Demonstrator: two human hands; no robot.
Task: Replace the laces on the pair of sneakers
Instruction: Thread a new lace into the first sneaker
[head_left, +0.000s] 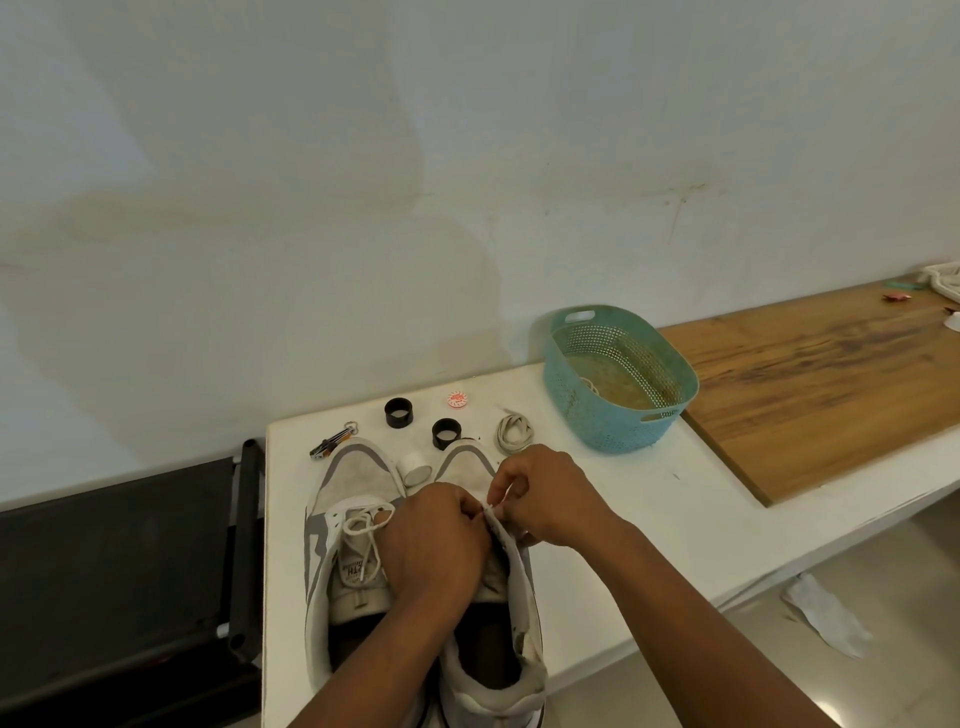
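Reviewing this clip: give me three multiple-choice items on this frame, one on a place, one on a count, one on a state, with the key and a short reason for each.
1. Where does the loose coiled lace lie?
A. inside the basket
B. on the white table, between the right sneaker's toe and the teal basket
C. on the wooden board

2. How many black rings stand on the table?
A. one
B. two
C. four

3. What state is the left sneaker in?
A. fully laced and tied
B. no lace at all
C. lace through a few eyelets only, ends loose

Key: 1 B, it lies on the table beside the teal basket. 2 B, one black ring and another. 3 C, a white lace loops loosely near its tongue.
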